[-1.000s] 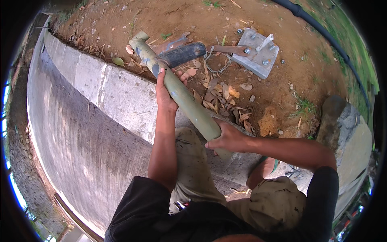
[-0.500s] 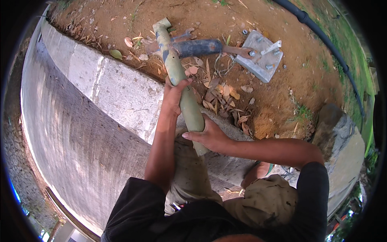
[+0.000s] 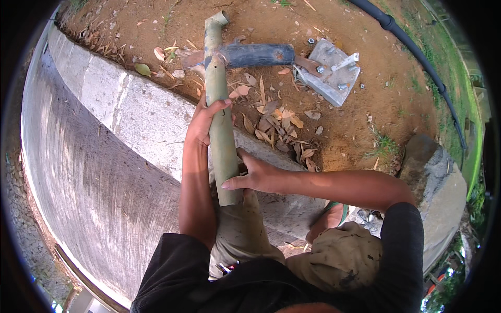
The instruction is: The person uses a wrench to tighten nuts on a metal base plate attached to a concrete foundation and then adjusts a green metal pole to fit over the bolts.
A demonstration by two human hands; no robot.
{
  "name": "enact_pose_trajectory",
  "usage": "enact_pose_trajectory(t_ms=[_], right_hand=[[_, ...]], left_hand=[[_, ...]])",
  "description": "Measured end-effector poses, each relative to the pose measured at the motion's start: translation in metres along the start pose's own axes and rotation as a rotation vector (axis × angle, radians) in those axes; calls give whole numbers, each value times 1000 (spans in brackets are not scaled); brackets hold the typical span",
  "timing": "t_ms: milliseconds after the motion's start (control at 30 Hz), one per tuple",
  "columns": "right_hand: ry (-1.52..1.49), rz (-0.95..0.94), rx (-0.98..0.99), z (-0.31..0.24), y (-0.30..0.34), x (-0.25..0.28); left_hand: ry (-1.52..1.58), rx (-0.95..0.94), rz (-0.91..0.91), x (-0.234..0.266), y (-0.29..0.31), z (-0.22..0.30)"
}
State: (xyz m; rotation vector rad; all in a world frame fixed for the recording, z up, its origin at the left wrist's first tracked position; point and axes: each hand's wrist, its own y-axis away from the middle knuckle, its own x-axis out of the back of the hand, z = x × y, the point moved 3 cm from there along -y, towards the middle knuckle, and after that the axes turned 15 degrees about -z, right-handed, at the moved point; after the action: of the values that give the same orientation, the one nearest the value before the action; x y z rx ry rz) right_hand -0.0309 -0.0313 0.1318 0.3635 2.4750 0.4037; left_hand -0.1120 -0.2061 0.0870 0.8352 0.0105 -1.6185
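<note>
Now your left grip (image 3: 201, 127) and right grip (image 3: 258, 175) wrap snugly round the green pipe (image 3: 223, 133); blue-black side tube (image 3: 255, 55) juts toward bolted metal plate (image 3: 334, 89), concrete kerb (image 3: 148, 110) beneath, open soil (image 3: 263, 25) beyond.

green pipe (image 3: 222, 136) swung from slant to nearly straight ahead; right hand (image 3: 257, 175) shifted left

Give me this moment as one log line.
Left hand: grips green pipe around mid-length | Right hand: holds it near its lower end | Nearby: metal plate, bolts, black hose, dry leaves
</note>
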Motion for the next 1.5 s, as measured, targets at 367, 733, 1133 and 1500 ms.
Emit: enact_pose_trajectory(t_ms=[367, 733, 1133, 1500], right_hand=[[-179, 184, -28, 20, 32, 4], [-293, 33, -125, 62, 78, 32], [-209, -33, 32, 14, 24, 11], [-174, 9, 26, 5, 12, 6]], left_hand=[[-28, 26, -29, -42, -24, -23], [22, 45, -37, -29, -29, -38], [55, 106, -97, 0, -33, -30], [63, 91, -99, -1, -30, -28]])
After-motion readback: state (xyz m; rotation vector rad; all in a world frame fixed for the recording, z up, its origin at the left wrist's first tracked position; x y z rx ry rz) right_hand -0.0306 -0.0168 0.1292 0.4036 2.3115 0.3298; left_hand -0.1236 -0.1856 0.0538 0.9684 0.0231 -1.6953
